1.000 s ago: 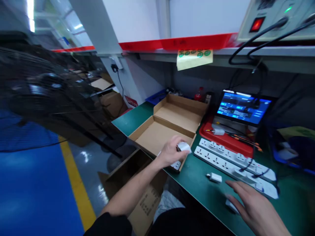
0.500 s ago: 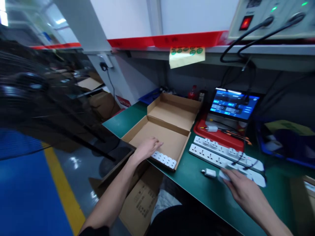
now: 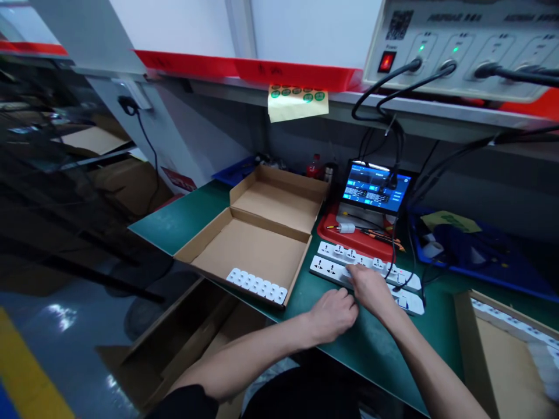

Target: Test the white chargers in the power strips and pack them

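Observation:
My right hand (image 3: 370,289) rests on the front one of two white power strips (image 3: 331,263), with its fingers pinched down against a socket. What they hold is hidden. My left hand (image 3: 334,315) lies just left of it on the green table (image 3: 196,212), fingers curled under. I cannot see what is under them. An open cardboard box (image 3: 251,250) stands to the left. A row of white chargers (image 3: 257,285) lines its near wall.
A lit screen (image 3: 376,189) stands behind a red tray (image 3: 367,241) that holds a white charger (image 3: 346,227) and tools. Cables run up to a test unit (image 3: 458,41). A blue tray (image 3: 484,259) and a second cardboard box (image 3: 493,349) are at right. A carton (image 3: 183,343) sits below the table.
My left hand has left the cardboard box and come right to the table beside the strips. My right hand has moved up to the front strip. The view has swung right.

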A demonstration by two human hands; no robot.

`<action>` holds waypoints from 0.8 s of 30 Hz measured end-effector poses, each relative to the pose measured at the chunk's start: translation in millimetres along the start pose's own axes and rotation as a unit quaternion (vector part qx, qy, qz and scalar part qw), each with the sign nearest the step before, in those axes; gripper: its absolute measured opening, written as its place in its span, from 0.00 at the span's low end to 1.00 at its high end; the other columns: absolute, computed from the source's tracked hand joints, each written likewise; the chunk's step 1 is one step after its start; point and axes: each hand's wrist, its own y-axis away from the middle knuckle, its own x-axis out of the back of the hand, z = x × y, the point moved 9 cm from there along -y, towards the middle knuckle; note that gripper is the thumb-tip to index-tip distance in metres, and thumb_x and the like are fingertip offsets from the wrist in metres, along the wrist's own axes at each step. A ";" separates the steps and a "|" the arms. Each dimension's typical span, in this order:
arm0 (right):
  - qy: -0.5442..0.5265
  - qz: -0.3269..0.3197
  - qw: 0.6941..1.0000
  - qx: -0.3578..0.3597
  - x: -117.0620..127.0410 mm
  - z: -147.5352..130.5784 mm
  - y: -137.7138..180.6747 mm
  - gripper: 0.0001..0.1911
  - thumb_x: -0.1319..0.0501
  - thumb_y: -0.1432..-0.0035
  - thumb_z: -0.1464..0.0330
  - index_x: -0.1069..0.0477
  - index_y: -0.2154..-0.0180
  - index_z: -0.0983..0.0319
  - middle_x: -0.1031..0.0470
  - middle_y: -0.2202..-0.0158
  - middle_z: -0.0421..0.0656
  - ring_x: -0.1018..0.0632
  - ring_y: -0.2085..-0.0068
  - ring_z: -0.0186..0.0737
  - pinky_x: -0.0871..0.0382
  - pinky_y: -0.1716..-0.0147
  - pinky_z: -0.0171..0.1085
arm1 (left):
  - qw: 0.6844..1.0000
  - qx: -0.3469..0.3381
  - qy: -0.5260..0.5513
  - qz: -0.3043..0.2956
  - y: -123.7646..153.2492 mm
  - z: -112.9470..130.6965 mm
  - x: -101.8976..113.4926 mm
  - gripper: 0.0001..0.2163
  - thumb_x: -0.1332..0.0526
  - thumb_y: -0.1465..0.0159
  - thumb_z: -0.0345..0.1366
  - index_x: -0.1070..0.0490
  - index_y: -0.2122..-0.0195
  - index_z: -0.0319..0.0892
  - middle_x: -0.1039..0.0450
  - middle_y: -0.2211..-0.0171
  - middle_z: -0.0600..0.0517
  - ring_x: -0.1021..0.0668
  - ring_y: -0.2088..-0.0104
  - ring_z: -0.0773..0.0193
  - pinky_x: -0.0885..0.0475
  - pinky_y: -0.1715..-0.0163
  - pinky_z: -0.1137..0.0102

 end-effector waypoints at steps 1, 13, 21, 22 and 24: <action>0.004 -0.002 1.000 -0.002 -1.7 -0.4 -0.8 0.14 0.43 0.26 0.74 0.25 0.43 0.61 0.18 0.47 0.51 0.15 0.53 0.49 0.32 0.58 0.39 | 1.000 0.005 0.017 -0.006 3.9 -5.6 1.7 0.07 0.39 0.29 0.29 0.25 0.51 0.39 0.23 0.56 0.39 0.23 0.54 0.47 0.24 0.59 0.56; 0.016 0.000 1.000 0.004 3.0 -4.6 9.8 0.21 0.43 0.25 0.72 0.30 0.35 0.61 0.19 0.45 0.54 0.15 0.55 0.52 0.28 0.60 0.41 | 0.973 0.197 0.120 0.032 -1.3 -126.9 61.6 0.11 0.40 0.24 0.33 0.24 0.44 0.43 0.23 0.47 0.42 0.19 0.49 0.50 0.24 0.46 0.59; 0.049 0.107 0.993 -0.021 24.3 53.4 76.2 0.16 0.49 0.21 0.63 0.22 0.47 0.57 0.18 0.51 0.49 0.16 0.59 0.48 0.33 0.67 0.39 | 0.981 0.174 0.087 -0.023 -11.7 -128.3 36.9 0.10 0.40 0.28 0.29 0.21 0.50 0.42 0.20 0.48 0.40 0.17 0.49 0.47 0.24 0.48 0.59; 0.042 0.117 0.992 -0.034 24.0 70.1 84.3 0.18 0.49 0.21 0.61 0.22 0.49 0.57 0.18 0.53 0.49 0.17 0.60 0.49 0.33 0.67 0.40 | 0.981 0.174 0.082 -0.027 -11.4 -128.5 37.5 0.09 0.40 0.28 0.29 0.20 0.52 0.42 0.20 0.49 0.41 0.17 0.51 0.47 0.23 0.49 0.59; 0.029 0.122 0.990 -0.071 20.6 105.7 97.1 0.20 0.50 0.21 0.59 0.22 0.53 0.57 0.17 0.55 0.48 0.17 0.61 0.49 0.34 0.68 0.40 | 0.982 0.169 0.073 -0.031 -12.4 -127.9 41.3 0.07 0.38 0.28 0.31 0.20 0.54 0.42 0.19 0.51 0.40 0.17 0.51 0.46 0.23 0.50 0.58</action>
